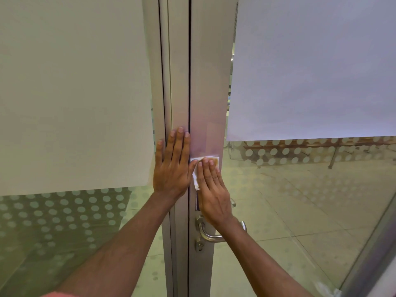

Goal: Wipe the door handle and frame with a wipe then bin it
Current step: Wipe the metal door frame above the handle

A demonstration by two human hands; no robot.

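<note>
Glazed partitions with frosted film and rows of white dots flank a metal door frame that runs vertically through the middle of the head view. On that frame sits the wipe, a white sheet with a brownish stain at its upper right corner, pressed flat against the metal just above the door handle. The right hand lies on top of the wipe with fingers extended and held close together, palm flattened to the surface, pinning the sheet rather than gripping it; part of the wipe shows above the fingertips and at the hand's left edge. The left hand rests just beside it, open and flat with fingers straight and slightly spread, laid across the dark vertical gap between the two frame sections; its thumb touches the wipe's upper left edge. The handle is a silver lever, partly hidden by the right wrist, with a keyhole cylinder below it. Through the clear lower glass on the right, a tiled floor and the legs of furniture are visible, too indistinct to identify further.
</note>
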